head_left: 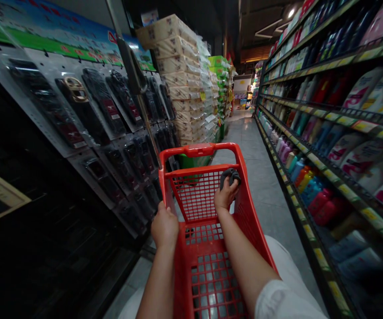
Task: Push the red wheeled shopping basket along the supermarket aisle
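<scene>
Above the right hand [227, 196], a dark item [230, 176] protrudes.

The cart [198, 151] under my left hand [164, 227] and right hand [226, 196] is moulded red plastic, smooth with a slight gloss along its handle and grid walls. The dark thing [230, 176] in my right hand looks matt and soft, though I can't tell whether it's rubber or cloth. My sleeve [286, 299] is matt white cloth. To my left, glossy clear plastic packs [101, 102] hang on a pale perforated board [36, 52]. Ahead, paper rolls [178, 79] sit in shiny plastic wrap. To my right, glossy plastic bottles [314, 199] line dark shelves [330, 116], and the grey floor tiles [261, 177] look smooth with a soft sheen.
</scene>
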### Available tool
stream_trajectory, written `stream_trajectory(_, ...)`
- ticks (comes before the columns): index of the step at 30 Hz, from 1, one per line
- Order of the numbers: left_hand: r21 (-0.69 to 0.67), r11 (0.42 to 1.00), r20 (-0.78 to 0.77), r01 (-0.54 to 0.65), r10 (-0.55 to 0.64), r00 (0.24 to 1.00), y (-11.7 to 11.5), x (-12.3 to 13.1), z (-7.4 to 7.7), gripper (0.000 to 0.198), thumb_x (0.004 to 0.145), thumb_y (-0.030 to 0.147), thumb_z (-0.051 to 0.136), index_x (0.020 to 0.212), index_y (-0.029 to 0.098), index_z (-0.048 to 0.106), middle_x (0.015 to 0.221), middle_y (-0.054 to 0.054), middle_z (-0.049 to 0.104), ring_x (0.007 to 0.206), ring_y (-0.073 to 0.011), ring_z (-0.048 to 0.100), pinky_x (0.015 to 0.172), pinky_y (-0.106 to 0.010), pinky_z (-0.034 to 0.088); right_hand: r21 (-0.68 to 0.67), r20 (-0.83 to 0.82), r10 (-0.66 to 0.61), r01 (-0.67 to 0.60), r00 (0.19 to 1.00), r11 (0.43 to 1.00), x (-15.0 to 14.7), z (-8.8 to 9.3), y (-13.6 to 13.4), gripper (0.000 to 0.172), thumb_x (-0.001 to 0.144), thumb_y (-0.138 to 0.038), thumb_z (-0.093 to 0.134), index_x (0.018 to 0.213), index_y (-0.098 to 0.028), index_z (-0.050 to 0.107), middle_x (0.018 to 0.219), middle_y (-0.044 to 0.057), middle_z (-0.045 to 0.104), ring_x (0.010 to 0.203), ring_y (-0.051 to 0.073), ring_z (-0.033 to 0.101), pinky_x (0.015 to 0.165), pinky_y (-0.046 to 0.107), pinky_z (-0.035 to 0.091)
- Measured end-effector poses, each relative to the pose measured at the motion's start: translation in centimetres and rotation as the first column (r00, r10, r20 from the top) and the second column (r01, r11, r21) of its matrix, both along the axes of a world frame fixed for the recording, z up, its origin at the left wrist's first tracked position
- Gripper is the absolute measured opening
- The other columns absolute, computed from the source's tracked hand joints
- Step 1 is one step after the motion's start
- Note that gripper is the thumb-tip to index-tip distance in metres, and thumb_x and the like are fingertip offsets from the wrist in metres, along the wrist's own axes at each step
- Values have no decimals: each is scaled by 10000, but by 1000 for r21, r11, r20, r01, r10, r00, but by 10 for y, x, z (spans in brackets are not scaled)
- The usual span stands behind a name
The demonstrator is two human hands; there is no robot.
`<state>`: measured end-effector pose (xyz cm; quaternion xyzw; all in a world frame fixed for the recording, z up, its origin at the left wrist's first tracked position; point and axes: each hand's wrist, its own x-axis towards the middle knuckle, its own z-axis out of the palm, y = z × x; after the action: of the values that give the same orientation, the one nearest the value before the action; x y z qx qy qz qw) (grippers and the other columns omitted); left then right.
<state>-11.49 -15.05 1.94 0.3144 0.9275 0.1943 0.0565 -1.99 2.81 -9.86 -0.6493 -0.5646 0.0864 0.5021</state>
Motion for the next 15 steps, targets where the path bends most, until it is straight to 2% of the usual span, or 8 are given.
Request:
stream_trajectory(5, 9, 1000, -2, -1, 1, 1000, 0, 1, 0, 395, 989, 231, 328, 1318, 158, 533, 1108, -161, 737, 993, -296, 711, 714, -328, 473, -127, -14, 20, -22, 1000, 992, 2, -24, -15, 708, 770, -69, 506, 1459, -227, 485, 1523, 185, 314, 1186, 326, 513, 965, 433, 425)
stream_trajectory(8, 16, 1000, -6, 1, -1, 1000, 0, 1, 1, 390, 987, 230, 326, 1306, 163, 539, 1093, -159, 740, 985, -296, 713, 713, -328, 474, -204, -111, 12, -34, 994, 978, -1, -53, -31, 687, 764, -87, 514, 1436, -226, 515, 1527, 200, 310, 1119, 321, 581, 931, 433, 447)
stream_trajectory(11, 12, 1000, -2, -4, 4, 1000, 0, 2, 2, 383, 988, 226, 320, 1293, 167, 544, 1095, -161, 739, 984, -306, 712, 714, -338, 470, -271, -260, -34, -39, 965, 962, -7, -75, -43, 654, 770, -103, 481, 1422, -138, 519, 1477, 245, 355, 1129, 328, 599, 949, 428, 451)
stream_trajectory(13, 6, 1000, -5, 2, -2, 1000, 0, 2, 3, 386, 987, 217, 318, 1297, 160, 542, 1102, -167, 736, 992, -311, 710, 719, -343, 467, -257, -342, -71, -20, 937, 966, -13, -75, -42, 657, 782, -114, 452, 1438, -90, 482, 1442, 255, 382, 1215, 332, 557, 990, 419, 438)
stream_trajectory(15, -1, 1000, -9, 10, -10, 1000, 0, 2, 3, 390, 986, 209, 318, 1303, 153, 538, 1102, -171, 735, 997, -311, 709, 721, -342, 464, -167, -377, -69, 5, 924, 986, -18, -62, -33, 667, 806, -128, 430, 1471, -92, 432, 1433, 245, 386, 1304, 331, 485, 1033, 430, 417)
